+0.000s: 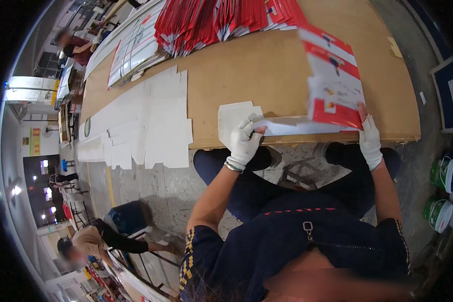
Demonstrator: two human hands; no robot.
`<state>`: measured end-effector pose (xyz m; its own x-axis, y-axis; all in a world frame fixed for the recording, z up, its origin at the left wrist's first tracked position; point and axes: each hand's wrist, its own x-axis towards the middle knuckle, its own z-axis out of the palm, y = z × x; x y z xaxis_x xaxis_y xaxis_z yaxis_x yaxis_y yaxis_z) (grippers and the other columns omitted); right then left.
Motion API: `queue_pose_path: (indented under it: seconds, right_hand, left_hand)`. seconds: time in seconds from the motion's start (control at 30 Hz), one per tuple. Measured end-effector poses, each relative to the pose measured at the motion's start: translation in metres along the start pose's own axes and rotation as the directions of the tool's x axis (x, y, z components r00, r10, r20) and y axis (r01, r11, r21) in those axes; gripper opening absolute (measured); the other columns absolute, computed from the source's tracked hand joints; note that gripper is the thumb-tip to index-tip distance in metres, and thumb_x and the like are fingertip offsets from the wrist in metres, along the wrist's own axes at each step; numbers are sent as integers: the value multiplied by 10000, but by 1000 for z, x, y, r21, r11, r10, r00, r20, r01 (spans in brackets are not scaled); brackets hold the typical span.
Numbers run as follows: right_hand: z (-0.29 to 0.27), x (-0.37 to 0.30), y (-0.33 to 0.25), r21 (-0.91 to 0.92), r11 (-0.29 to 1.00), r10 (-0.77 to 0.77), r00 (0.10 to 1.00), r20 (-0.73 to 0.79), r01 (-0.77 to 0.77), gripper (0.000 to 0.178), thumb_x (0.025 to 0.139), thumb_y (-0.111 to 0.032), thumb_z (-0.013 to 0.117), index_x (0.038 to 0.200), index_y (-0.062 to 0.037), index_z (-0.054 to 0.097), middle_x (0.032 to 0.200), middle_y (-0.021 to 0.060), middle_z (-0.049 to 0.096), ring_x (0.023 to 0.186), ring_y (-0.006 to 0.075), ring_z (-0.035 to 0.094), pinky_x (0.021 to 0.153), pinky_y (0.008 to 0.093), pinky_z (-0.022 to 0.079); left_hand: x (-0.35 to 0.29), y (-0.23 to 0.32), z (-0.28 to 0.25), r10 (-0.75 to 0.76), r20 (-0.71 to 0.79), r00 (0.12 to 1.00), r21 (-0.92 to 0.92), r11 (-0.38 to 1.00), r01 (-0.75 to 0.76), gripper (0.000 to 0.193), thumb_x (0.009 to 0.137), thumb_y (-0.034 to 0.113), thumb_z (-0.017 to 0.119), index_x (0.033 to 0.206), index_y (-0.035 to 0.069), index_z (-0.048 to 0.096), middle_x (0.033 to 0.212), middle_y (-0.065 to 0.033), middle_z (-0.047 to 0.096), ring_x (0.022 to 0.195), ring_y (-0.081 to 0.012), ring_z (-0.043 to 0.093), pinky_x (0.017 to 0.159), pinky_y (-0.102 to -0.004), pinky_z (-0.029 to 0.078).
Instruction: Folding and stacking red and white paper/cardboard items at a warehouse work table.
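My left hand (243, 144), in a white glove with bare fingertips, pinches the left end of a long white card strip (287, 127) along the table's front edge. At the strip's right end my right hand (370, 141), gloved the same way, grips the lower right corner of a red-and-white printed carton (334, 80). This carton rises above the table, slightly tilted. Whether strip and carton are one piece I cannot tell. Beside my left hand lies a pale card blank (231, 115), partly covered by the glove.
The brown tabletop (246, 65) carries overlapping white card blanks (163, 121) at left, a tied stack of printed cards (136, 53) and packed red-and-white folded cartons (186, 25) at the back. Buckets (438, 214) stand on the floor at right. Other people work at left.
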<state>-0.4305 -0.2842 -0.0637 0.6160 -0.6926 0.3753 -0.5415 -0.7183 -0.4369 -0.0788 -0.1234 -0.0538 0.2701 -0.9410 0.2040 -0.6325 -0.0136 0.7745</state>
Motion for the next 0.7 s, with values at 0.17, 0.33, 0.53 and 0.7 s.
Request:
queue_pose_path:
  seconds: [0.17, 0.33, 0.53, 0.7]
  right_hand:
    - [-12, 4, -29, -249, 952, -122, 969, 217, 176, 677, 721, -99, 563, 1383, -71, 427, 1450, 141, 382, 1360, 327, 320, 1127, 507, 199]
    - [8, 31, -87, -65, 940, -283, 870, 403, 335, 612, 750, -262, 652, 1326, -125, 497, 1435, 85, 422, 1373, 306, 304, 1109, 594, 154]
    - [9, 19, -85, -96, 945, -246, 875, 416, 312, 623, 794, -383, 639, 1355, -165, 479, 1448, 64, 408, 1369, 291, 311, 1096, 616, 141]
    - [8, 15, -77, -112, 954, -218, 899, 379, 278, 619, 802, -395, 627, 1359, -168, 477, 1458, 57, 399, 1378, 287, 300, 1102, 613, 130]
  left_hand:
    - [8, 22, 18, 187, 54, 981, 576, 797, -184, 323, 774, 191, 665, 1075, 79, 634, 1041, -117, 560, 993, -339, 548, 780, -472, 436]
    - [-9, 44, -2, 98, 308, 946, 493, 834, -247, 977, 690, 512, 706, 1442, 37, 299, 1479, -188, 300, 1430, -361, 149, 1108, -617, 95]
    - [-42, 3, -74, 77, 388, 918, 829, 407, -384, 753, 665, 229, 748, 1331, 79, 431, 1309, -143, 499, 1342, -293, 371, 1074, -600, 223]
    - [-40, 4, -44, -155, -189, 970, 219, 956, 196, 888, 692, 88, 774, 1436, 60, 290, 1372, -181, 435, 1335, -326, 362, 1102, -445, 266]
